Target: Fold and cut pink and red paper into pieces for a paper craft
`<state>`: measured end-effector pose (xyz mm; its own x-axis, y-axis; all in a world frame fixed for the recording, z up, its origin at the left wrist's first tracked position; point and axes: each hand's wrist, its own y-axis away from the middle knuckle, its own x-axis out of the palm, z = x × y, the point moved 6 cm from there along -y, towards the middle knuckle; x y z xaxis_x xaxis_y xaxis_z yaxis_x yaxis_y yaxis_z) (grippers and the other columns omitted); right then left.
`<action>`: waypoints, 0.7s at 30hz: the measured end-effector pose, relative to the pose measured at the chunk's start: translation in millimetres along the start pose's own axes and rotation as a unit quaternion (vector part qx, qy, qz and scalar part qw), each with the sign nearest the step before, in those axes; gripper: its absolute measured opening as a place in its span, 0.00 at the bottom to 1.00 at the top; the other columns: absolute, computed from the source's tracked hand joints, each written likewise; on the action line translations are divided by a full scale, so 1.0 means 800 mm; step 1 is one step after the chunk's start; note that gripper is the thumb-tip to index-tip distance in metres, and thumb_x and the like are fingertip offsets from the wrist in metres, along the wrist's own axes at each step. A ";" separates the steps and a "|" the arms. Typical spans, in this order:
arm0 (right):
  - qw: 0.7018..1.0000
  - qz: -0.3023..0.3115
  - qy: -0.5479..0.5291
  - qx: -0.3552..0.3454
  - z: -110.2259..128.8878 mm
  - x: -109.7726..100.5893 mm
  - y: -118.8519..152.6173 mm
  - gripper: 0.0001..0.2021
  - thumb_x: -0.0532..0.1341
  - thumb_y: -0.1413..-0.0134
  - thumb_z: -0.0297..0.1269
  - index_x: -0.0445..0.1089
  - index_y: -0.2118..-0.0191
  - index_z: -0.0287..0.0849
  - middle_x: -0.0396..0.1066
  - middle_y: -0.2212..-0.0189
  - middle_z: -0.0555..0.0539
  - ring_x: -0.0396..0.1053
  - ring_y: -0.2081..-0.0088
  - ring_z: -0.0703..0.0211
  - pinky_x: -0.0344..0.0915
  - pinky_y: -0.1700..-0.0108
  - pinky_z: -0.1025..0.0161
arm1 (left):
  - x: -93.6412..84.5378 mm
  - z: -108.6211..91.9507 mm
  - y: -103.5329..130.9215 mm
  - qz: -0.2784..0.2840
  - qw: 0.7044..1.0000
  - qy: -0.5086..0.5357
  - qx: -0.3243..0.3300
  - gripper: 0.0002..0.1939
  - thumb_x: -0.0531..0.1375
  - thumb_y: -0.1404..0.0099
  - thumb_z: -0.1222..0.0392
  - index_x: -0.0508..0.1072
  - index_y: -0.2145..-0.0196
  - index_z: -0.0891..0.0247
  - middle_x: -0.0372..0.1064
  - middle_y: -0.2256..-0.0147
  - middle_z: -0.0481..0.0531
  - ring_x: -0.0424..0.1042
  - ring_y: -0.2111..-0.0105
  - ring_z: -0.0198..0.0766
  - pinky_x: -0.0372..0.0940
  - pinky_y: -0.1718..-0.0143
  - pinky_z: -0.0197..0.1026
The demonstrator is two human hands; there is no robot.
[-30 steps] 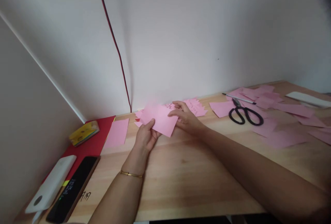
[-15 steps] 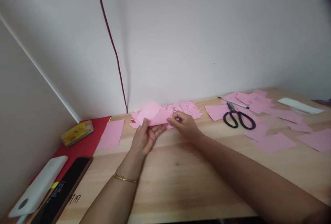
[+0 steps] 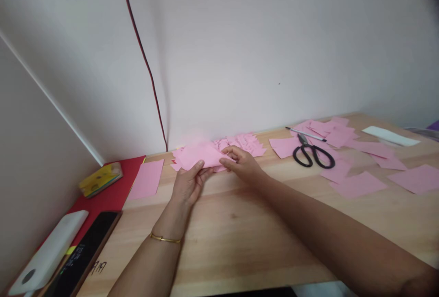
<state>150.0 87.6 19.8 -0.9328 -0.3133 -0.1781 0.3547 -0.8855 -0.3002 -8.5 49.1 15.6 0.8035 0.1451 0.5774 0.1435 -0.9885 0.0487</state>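
Note:
A sheet of pink paper (image 3: 200, 154), partly folded, is held between my two hands above the wooden table. My left hand (image 3: 187, 182) grips its lower left edge, thumb on top and fingers underneath. At the right end, my right hand (image 3: 243, 163) pinches the paper between thumb and fingers. Behind the sheet lies a heap of cut pink pieces (image 3: 252, 144) with jagged edges, partly hidden by the paper and my hands.
To the right, black-handled scissors (image 3: 313, 153) and a pen (image 3: 307, 134) rest among scattered pink papers (image 3: 360, 185). A white strip (image 3: 391, 136) lies farther right. At left are a pink sheet (image 3: 147, 178), a red sheet (image 3: 132, 169), a yellow packet (image 3: 101, 179), a white device (image 3: 51, 251) and a black phone (image 3: 85, 253).
The raised flap of the pink paper has been brought over, so the sheet now looks flatter. My right fingers have shifted slightly along its right end. The view has turned a little.

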 end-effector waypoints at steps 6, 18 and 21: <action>1.000 0.023 -0.003 -0.005 0.002 0.000 -0.002 0.13 0.61 0.49 0.47 0.68 0.67 0.41 0.69 0.74 0.52 0.68 0.71 0.63 0.62 0.66 0.66 | -0.007 -0.001 -0.003 -0.029 0.999 -0.008 0.012 0.25 0.65 0.47 0.72 0.68 0.50 0.64 0.76 0.62 0.56 0.77 0.70 0.40 0.75 0.67 0.39; 0.998 0.053 0.024 0.022 0.000 0.009 0.004 0.13 0.58 0.46 0.46 0.65 0.73 0.42 0.70 0.79 0.52 0.70 0.75 0.63 0.62 0.69 0.66 | -0.011 -0.005 -0.003 -0.060 0.998 -0.004 0.030 0.19 0.65 0.47 0.71 0.72 0.56 0.66 0.76 0.64 0.55 0.76 0.71 0.38 0.75 0.69 0.39; 0.997 0.075 0.009 0.035 -0.004 0.013 0.004 0.12 0.59 0.47 0.46 0.66 0.72 0.41 0.71 0.76 0.51 0.71 0.74 0.63 0.64 0.69 0.66 | -0.013 -0.006 -0.004 -0.064 0.997 -0.012 0.040 0.19 0.66 0.48 0.70 0.72 0.56 0.66 0.76 0.62 0.55 0.76 0.70 0.39 0.75 0.66 0.42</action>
<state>141.8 83.0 14.1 -0.8683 -0.4377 -0.2335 0.4837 -0.8516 -0.2021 -20.4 50.3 13.3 0.7892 0.2711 0.5511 0.2901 -0.9554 0.0544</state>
